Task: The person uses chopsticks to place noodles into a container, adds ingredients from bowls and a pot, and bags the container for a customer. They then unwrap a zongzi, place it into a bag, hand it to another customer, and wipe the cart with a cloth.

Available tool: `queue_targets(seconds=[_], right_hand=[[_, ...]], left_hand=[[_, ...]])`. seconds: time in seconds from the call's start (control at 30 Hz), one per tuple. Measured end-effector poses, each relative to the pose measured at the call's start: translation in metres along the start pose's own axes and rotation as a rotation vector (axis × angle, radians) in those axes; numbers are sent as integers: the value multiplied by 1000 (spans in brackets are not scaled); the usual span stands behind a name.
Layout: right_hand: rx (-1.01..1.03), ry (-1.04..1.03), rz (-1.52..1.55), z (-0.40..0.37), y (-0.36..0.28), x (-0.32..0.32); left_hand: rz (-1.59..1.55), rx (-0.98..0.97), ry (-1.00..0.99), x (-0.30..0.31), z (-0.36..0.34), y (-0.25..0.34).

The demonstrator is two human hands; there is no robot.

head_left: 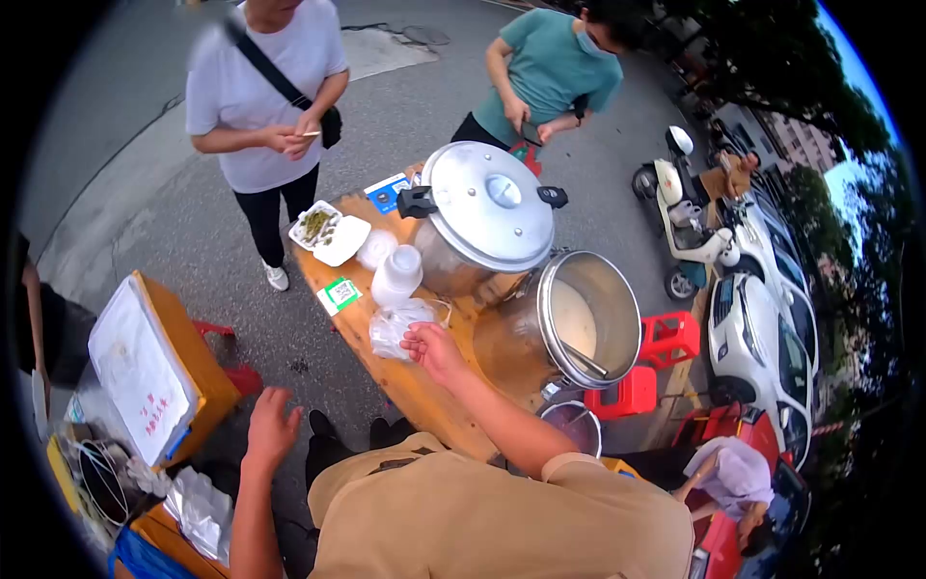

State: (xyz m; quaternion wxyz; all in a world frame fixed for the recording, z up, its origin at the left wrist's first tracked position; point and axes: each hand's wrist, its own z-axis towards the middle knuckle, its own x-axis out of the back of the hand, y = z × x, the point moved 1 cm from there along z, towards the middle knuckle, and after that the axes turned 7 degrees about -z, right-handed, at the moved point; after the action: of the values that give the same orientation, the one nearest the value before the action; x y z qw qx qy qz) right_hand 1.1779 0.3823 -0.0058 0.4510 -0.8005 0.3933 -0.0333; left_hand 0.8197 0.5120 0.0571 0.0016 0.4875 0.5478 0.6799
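Hovering right hand [434,352]: over the wooden table [424,398], fingers curled toward the thumb at the right side of the clear plastic bag [398,326]; whether they grip it I cannot tell.
Right forearm: slanting across the table's near corner from a tan sleeve, elbow toward the open pot's side.
Left hand: [273,425] loosely open, fingers partly bent, off the table and above the pavement.
Plastic bag: crumpled on the wood, just beside the stack of white cups [397,275], near the table's left edge.
Table edge: running between the two hands, with a bare strip of wood below the bag.
Right side: crowded by the open pot [574,318] of pale liquid, a ladle handle inside it.
Far side: lidded pot [490,207], with an open foam box [341,241] near the table's far left corner.
Left room: pavement between the table and the yellow box [145,367], its lid white.
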Motion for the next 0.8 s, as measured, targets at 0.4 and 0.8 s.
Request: queue_targets(seconds=[0.4,0.8], right_hand=[[350,390,622,51,-184,134],[317,480,707,61,-204,118]], left_hand=[[453,-1111,-132,-148,354,305],[468,-1265,-296,-162,435,300]])
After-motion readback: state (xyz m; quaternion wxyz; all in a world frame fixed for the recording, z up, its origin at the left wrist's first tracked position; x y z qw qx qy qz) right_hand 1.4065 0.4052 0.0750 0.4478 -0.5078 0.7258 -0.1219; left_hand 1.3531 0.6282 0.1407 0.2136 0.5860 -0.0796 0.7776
